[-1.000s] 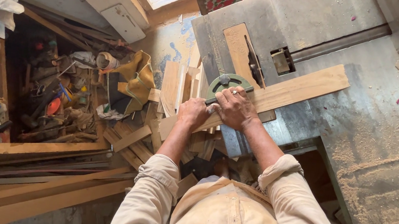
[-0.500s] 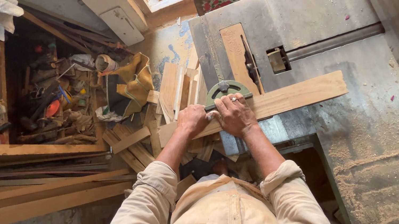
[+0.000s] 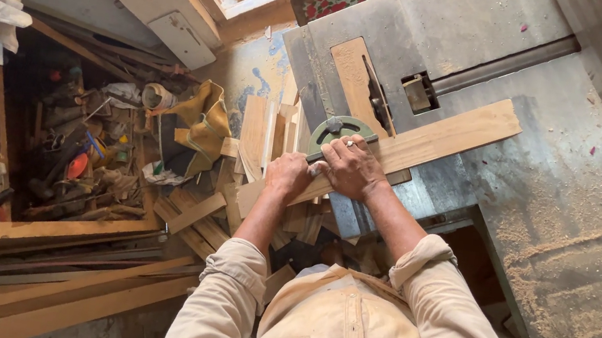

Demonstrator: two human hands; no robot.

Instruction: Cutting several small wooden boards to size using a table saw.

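A long wooden board (image 3: pixel 436 139) lies slanted across the grey metal saw table (image 3: pixel 560 180), near the blade slot (image 3: pixel 378 96). A green half-round mitre gauge (image 3: pixel 336 130) sits against the board's near side. My right hand (image 3: pixel 354 168) presses down on the board and the gauge. My left hand (image 3: pixel 288 175) grips the board's near end, which hangs off the table edge.
Short wood offcuts (image 3: pixel 257 137) are stacked left of the table, with more scraps (image 3: pixel 188 211) on the floor. A cluttered box of tools and cans (image 3: pixel 84 149) lies further left. Long planks (image 3: pixel 36 288) lean at the lower left. Sawdust (image 3: pixel 570 263) covers the table's right part.
The board and both hands have shifted slightly along the table toward the blade slot. Both hands keep the same hold on board and gauge.
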